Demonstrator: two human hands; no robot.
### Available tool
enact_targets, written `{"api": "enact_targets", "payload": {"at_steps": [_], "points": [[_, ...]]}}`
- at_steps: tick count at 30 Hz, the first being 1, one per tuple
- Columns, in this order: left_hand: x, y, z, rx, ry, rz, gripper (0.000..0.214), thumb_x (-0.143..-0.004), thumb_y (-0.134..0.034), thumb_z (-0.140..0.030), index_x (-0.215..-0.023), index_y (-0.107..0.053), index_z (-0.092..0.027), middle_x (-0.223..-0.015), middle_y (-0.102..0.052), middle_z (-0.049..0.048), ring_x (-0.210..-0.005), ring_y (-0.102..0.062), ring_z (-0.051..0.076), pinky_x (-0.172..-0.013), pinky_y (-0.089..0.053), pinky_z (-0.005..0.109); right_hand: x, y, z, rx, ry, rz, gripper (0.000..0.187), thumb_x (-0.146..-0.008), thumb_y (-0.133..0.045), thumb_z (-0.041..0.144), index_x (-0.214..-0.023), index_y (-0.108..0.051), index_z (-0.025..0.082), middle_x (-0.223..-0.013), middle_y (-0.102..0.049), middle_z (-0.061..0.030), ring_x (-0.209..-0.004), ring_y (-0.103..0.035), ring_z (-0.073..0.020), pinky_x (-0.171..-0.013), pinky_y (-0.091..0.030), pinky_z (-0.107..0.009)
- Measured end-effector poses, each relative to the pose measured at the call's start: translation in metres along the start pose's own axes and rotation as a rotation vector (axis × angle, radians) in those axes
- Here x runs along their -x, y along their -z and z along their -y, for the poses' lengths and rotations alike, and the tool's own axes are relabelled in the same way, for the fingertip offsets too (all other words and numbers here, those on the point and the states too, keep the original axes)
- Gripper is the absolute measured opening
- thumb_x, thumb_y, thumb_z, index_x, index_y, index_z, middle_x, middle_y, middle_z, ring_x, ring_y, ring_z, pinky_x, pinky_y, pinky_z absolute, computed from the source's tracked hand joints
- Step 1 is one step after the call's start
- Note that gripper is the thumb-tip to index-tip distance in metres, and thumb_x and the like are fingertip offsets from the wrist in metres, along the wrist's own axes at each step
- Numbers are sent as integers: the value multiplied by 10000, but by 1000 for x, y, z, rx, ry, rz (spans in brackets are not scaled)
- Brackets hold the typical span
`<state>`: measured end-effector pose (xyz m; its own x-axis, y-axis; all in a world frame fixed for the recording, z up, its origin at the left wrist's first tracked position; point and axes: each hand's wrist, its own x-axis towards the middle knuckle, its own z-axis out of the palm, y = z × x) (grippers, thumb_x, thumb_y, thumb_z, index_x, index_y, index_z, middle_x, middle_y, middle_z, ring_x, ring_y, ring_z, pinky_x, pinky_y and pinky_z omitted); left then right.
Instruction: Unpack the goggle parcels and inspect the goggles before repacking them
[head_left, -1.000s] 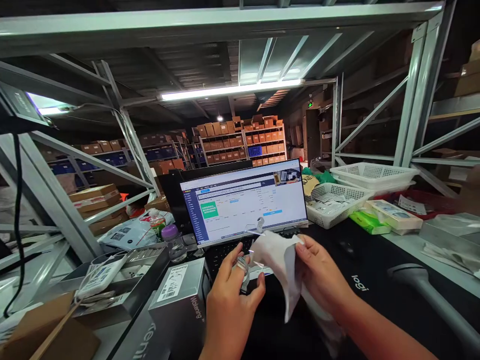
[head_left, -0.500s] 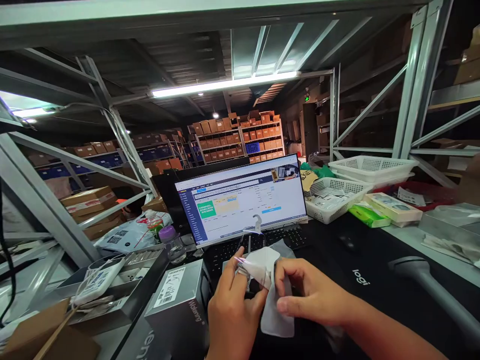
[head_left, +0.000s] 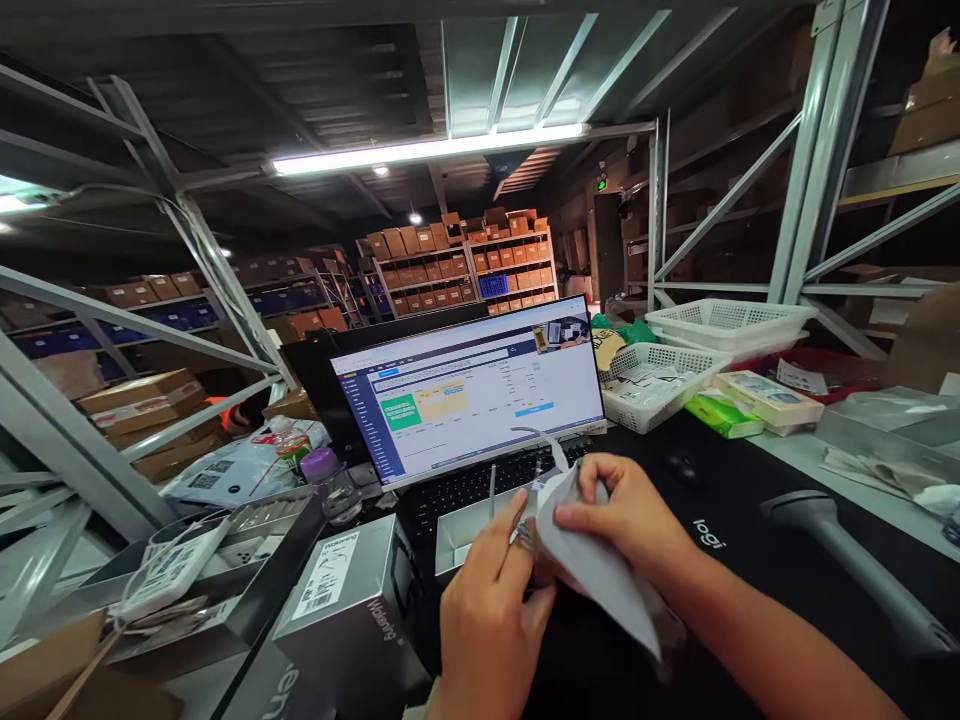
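Note:
Both my hands meet in front of the laptop [head_left: 469, 395], over the black desk mat [head_left: 735, 520]. My right hand [head_left: 626, 510] is closed on the mouth of a grey mailer bag [head_left: 600, 570] that slants down to the right. My left hand [head_left: 491, 605] pinches a small clear-packed item [head_left: 525, 530] at the bag's opening; its white hanger tab [head_left: 555, 450] sticks up above my fingers. What the little packet contains is too small to make out.
A grey boxed product [head_left: 337, 620] lies at my left, beside a metal tray [head_left: 247, 560] with labels. White baskets [head_left: 675, 385] and flat boxes [head_left: 765, 400] stand at the right. A barcode scanner [head_left: 840, 555] rests on the mat. Steel rack posts frame both sides.
The bag has swung from hanging upright in my right hand to slanting low. The packet in my left hand has come to the bag's mouth. My view shifted slightly right.

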<state>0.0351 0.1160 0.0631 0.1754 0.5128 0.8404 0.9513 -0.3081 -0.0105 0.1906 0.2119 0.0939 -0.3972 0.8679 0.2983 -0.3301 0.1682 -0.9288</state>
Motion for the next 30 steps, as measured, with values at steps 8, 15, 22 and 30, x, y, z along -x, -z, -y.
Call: {"api": "enact_targets", "payload": {"at_steps": [8, 15, 22, 30], "points": [[6, -11, 5, -57, 81, 82, 362, -851, -531, -53, -1185, -613, -166, -1422, -561, 127, -1222, -608, 258, -856, -625, 344, -1, -26, -25, -391, -114, -100, 601, -569, -913, 397, -637, -344, 216, -586, -483, 79, -545, -395, -82, -508, -327, -198], [8, -21, 16, 29, 58, -26, 389, -942, -548, -170, -1327, -518, -118, -1423, -518, 188, -1292, -540, 261, -942, -593, 361, 20, -50, -48, -190, 115, -148, 608, -593, -851, 303, -532, -251, 225, -503, -311, 90, -529, -235, -72, -478, -236, -211], [4, -39, -2, -7, -76, -121, 288, -892, -473, 18, -1087, -620, -134, -1357, -583, 164, -1309, -537, 266, -995, -566, 380, -6, -20, -10, -586, -163, -229, 676, -495, -940, 317, -597, -278, 220, -575, -442, 75, -555, -382, -78, -534, -366, -205], [14, -32, 9, -63, 45, 6, 357, -939, -514, -149, -1295, -536, -138, -1389, -551, 190, -1276, -564, 298, -898, -602, 375, 10, -45, -44, -328, 58, -317, 659, -589, -872, 352, -580, -223, 233, -521, -310, 95, -514, -255, -76, -473, -257, -218]]}}
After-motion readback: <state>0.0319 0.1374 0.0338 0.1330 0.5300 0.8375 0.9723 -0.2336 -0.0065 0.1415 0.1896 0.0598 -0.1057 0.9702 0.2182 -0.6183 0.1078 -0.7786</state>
